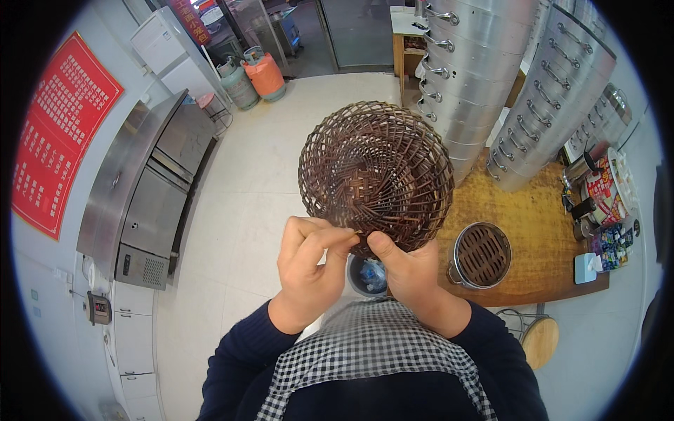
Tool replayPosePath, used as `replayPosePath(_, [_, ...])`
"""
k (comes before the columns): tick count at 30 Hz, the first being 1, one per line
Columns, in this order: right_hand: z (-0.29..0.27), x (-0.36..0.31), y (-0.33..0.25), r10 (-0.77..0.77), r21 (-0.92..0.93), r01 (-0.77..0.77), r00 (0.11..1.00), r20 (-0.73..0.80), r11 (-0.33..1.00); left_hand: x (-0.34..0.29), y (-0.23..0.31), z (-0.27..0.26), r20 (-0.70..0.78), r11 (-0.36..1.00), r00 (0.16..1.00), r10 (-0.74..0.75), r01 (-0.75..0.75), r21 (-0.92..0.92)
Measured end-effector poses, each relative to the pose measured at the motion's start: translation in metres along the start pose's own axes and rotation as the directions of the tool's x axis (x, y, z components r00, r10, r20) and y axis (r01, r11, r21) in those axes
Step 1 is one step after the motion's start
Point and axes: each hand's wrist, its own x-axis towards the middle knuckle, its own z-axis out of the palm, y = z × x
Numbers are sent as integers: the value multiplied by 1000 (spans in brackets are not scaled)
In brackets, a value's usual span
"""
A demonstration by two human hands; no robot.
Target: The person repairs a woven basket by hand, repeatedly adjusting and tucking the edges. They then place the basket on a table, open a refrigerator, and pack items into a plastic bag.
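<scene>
A round, dark brown wicker basket (375, 165) is held up before me, its open side facing me so the woven inside shows. My right hand (407, 270) grips its near rim, thumb on the inner side and the other fingers hidden behind the weave. At the same near edge, my left hand (312, 266) is closed, thumb and forefinger pinched against the wicker just left of my right thumb. Whether a loose strand or only the rim lies in that pinch is too small to tell.
Right of me stands a wooden table (533, 231) with a slatted round metal pot (481, 255) and tall stacks of metal steamers (477, 63). A bin (366, 275) sits below the basket. Along the left wall runs a steel counter (126, 189); gas cylinders (265, 76) stand beyond, a stool (540, 342) lower right.
</scene>
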Motion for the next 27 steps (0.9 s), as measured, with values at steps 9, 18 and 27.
replayPosePath(9, [-2, -1, -2, 30, -14, -30, 1000, 2, 999, -4, -1, 7, -1, 993, 997, 74, -73, 96])
replayPosePath(18, [-2, 0, -2, 19, -31, -21, 999, -50, 999, 1, 4, 9, 8, 980, 995, 100, -100, 174])
replayPosePath(27, [-5, 5, 0, -14, -24, 13, 998, -55, 1000, 7, 3, 13, -16, 989, 997, 78, -75, 126])
